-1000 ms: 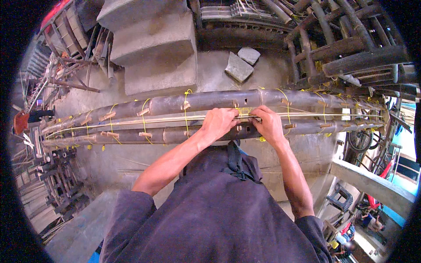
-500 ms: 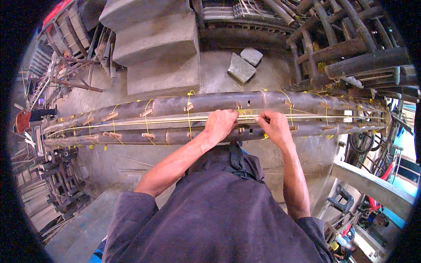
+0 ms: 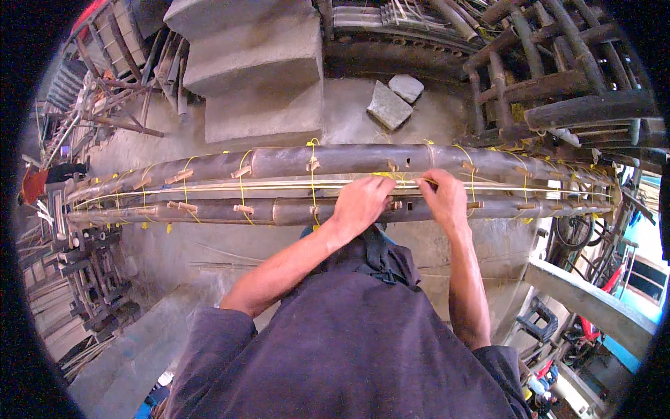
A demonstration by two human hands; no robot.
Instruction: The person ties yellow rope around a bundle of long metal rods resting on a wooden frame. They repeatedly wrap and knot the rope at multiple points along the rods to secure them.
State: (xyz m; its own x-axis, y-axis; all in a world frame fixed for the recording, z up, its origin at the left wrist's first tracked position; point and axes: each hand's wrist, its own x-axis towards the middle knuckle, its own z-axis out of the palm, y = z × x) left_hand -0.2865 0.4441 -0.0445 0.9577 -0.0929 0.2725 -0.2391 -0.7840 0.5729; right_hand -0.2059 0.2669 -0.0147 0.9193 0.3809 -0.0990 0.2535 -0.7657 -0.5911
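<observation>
Two long dark bamboo poles lie crosswise before me, the far pole (image 3: 356, 159) and the near pole (image 3: 293, 211). Wooden pegs (image 3: 313, 165) stick out of them, and yellow string ties (image 3: 242, 187) span the gap. Thin pale strips (image 3: 272, 186) run lengthwise between the poles. My left hand (image 3: 361, 207) is closed over the strips; what its fingertips grip is hidden. Just to its right, my right hand (image 3: 444, 198) is closed in a pinch on yellow string (image 3: 406, 181), which crosses the strips between both hands.
Concrete steps (image 3: 255, 70) rise beyond the poles at far left of centre. Two stone slabs (image 3: 389, 106) lie on the floor ahead. A dark bamboo frame (image 3: 537, 91) stands at far right. A concrete ledge (image 3: 593, 293) and a wheel (image 3: 576, 230) are at right.
The view has shifted slightly, so the poles sit a little farther right. My right hand has turned and risen slightly with the string. My left hand stays at the strips, fingers bent.
</observation>
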